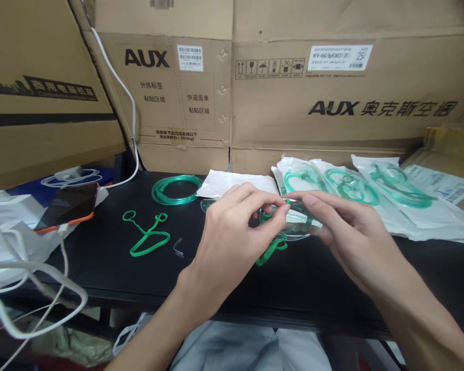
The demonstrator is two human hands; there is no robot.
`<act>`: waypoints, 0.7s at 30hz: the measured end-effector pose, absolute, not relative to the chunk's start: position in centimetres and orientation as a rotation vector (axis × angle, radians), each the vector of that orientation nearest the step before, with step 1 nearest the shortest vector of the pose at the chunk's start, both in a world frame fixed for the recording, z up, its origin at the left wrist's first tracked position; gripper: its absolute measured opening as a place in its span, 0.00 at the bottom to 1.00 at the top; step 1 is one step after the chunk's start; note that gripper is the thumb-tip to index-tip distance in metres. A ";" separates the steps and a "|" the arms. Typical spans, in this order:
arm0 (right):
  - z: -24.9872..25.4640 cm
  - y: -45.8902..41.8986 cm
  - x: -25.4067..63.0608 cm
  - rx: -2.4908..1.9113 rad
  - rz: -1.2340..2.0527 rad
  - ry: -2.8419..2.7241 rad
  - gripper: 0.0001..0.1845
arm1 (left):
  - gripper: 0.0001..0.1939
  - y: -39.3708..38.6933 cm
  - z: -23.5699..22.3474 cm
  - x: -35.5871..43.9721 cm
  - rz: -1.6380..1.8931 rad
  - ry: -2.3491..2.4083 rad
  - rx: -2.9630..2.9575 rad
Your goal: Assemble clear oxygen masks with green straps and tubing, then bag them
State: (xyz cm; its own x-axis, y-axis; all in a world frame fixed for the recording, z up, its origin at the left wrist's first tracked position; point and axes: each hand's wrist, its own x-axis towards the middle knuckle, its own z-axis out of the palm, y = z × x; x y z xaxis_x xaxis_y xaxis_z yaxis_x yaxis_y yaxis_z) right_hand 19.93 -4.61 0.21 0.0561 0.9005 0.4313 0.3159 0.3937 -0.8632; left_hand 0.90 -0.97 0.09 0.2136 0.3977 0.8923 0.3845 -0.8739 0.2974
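Note:
My right hand (348,221) grips a clear plastic breathing mask (299,220), thumb on top and fingers around its right side. At the mask's left edge, my left hand (232,237) pinches a bit of green strap between thumb and forefinger. More of that green strap (270,250) hangs below the mask; my left fingers partly hide it. Left of my hands, a loose green strap (150,245) with looped ends lies on the black table (201,281). A small clear piece (179,249) rests beside it. Behind my left hand, another clear plastic part (205,205) is mostly hidden.
Coiled green tubing (156,191) and a white packet (235,181) lie behind my hands. Several packaged masks with tubing (402,193) are piled at right. A phone (69,203) and white cables (34,265) occupy the left. Cardboard boxes (270,118) wall off the back.

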 end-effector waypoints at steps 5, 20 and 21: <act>0.3 -4.5 19.9 -1.001 0.917 -1.366 0.11 | 0.03 -0.9 0.1 0.7 1.735 0.786 2.426; 0.6 -4.2 20.6 -0.899 1.102 -1.399 0.04 | 0.02 -0.6 0.2 0.2 1.503 0.702 2.358; 0.6 -4.2 20.7 -0.904 1.085 -1.408 0.05 | 0.02 -0.5 0.3 0.1 1.481 0.677 2.333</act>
